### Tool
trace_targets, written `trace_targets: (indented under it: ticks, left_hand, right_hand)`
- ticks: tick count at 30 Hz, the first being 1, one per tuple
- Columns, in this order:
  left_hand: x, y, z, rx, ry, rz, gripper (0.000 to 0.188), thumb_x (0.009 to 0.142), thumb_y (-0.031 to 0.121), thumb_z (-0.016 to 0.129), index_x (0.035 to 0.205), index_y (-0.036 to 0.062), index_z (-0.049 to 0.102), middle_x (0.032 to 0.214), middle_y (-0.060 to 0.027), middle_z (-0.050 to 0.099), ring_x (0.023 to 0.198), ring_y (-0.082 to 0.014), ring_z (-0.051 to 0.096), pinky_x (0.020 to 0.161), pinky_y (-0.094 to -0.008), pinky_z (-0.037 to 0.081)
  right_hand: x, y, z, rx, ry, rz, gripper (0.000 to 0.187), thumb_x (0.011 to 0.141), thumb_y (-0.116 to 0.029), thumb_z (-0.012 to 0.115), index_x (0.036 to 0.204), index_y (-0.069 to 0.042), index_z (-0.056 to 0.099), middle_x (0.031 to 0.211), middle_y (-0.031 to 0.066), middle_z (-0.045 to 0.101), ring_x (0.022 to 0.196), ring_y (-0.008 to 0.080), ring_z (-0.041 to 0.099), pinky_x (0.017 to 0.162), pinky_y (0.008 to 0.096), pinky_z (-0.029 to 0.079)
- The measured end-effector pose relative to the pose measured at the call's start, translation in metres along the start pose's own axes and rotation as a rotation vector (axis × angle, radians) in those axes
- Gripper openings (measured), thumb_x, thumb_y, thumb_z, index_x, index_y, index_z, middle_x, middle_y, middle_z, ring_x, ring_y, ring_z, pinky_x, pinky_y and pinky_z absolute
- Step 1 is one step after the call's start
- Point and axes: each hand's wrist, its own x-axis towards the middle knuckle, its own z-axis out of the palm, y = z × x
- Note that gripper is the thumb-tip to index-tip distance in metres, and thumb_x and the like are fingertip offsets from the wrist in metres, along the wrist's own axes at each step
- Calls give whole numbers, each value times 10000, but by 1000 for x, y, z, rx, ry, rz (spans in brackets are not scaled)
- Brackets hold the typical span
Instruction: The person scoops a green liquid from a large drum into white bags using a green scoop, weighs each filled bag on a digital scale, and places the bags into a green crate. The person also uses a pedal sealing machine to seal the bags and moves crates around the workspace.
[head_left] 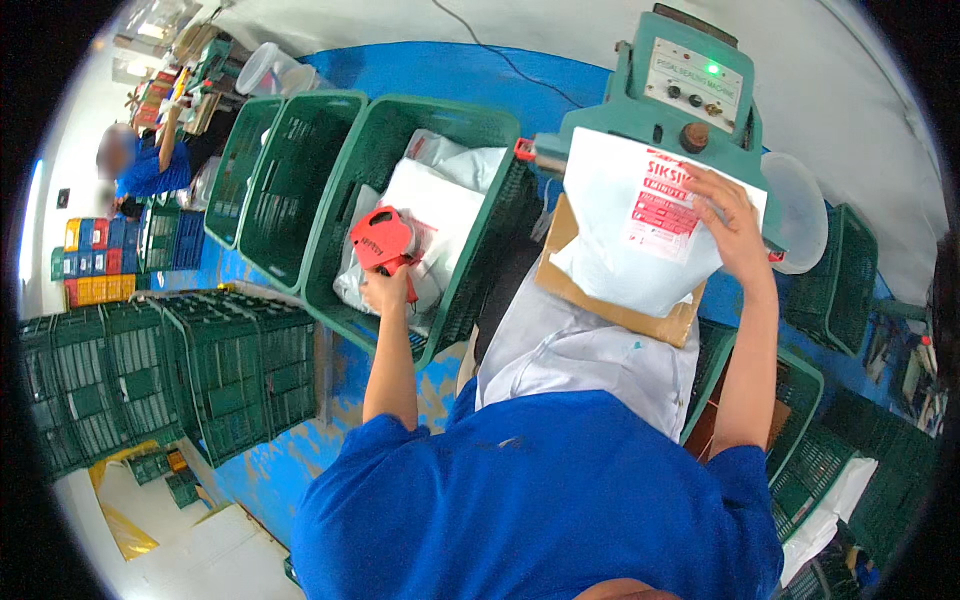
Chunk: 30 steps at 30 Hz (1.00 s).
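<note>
My left hand (385, 290) is closed round the grip of a red hand tool (384, 240) with a flat, rounded head. It hovers over a green crate (330, 225) holding several white bags (440, 205). My right hand (728, 222) lies on a full white bag (610, 220) with a red printed panel, its fingers spread over the upper right part. The bag's top edge is at the front of a green sealing machine (690, 85) with a lit green lamp, covering its jaws. Beneath the bag is a brown cardboard sheet (570, 285).
More green crates (300, 150) line up to the left, with stacked crates (240, 370) nearer. Others (835, 275) stand at the right beside a clear round tub (797, 210). A person in blue (160, 175) is at the far left. Behind the machine trails a cable (500, 55).
</note>
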Motion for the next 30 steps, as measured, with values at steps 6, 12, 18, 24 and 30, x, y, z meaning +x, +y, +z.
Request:
trace_targets:
  ticks: [6, 12, 18, 24, 30]
  left_hand:
    - [-88, 124, -25, -751, -360, 418, 163, 823, 143, 629, 898, -1, 627, 831, -73, 632, 731, -147, 580, 684, -275, 465]
    - [-173, 209, -1, -942, -776, 584, 373, 666, 243, 780, 868, -16, 603, 764, -88, 600, 667, -135, 568, 578, -269, 464]
    - [-153, 222, 8, -997, -659, 917, 342, 680, 257, 759, 806, -15, 594, 735, -129, 538, 667, -257, 547, 581, -331, 428]
    - [-143, 227, 6, -963, -756, 960, 316, 700, 264, 745, 697, -11, 591, 637, -138, 523, 570, -244, 544, 498, -338, 392]
    - [-140, 218, -16, -708, -1056, 888, 299, 792, 285, 667, 742, -9, 643, 609, -141, 592, 508, -209, 581, 477, -309, 433]
  right_hand:
    - [-1, -6, -1, -82, 0, 112, 269, 797, -186, 599, 1056, -118, 632, 1215, 0, 560, 1158, 240, 444, 992, 366, 277]
    - [-1, 1, -3, -143, -117, 165, 273, 790, -205, 605, 1037, -93, 631, 1228, 48, 549, 1172, 269, 437, 1000, 369, 257]
    - [-28, 38, -36, 875, -19, 28, 306, 820, -304, 604, 735, -11, 580, 824, 156, 644, 795, 264, 626, 770, 473, 453]
    - [-69, 64, -51, 638, -466, 874, 609, 664, -342, 774, 1033, 60, 505, 990, 130, 602, 908, 218, 597, 740, 347, 508]
    - [-87, 42, 2, 961, -15, 835, 667, 800, -353, 636, 1244, 73, 377, 1113, 165, 551, 1014, 266, 570, 796, 411, 520]
